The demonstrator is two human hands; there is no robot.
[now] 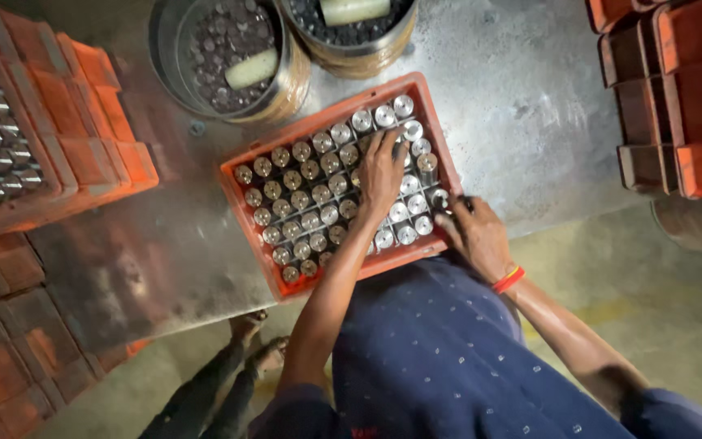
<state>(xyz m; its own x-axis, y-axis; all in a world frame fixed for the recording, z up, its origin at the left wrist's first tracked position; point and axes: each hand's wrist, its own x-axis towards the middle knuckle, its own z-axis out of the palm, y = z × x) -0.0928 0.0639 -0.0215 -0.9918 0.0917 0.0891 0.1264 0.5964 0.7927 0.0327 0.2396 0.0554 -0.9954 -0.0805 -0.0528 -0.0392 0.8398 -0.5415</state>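
Observation:
An orange plastic crate [247, 213] rests on a grey metal table, filled with rows of upright shiny metal cylinders [302, 199]. My left hand [381, 172] lies flat on the cylinders in the middle right of the crate, fingers spread toward the far rows. My right hand [474, 233], with a red and orange band at the wrist, is at the crate's near right corner; its fingers curl around a cylinder [440, 197] there. My dark blue dotted shirt fills the lower middle of the view.
Two round metal drums [205, 89] [383, 45] holding dark small parts and a pale cylinder each stand behind the crate. Stacked orange crates [67, 122] sit left, one with cylinders. More empty crates [676, 97] pile up right. Bare feet [253, 341] show below the table edge.

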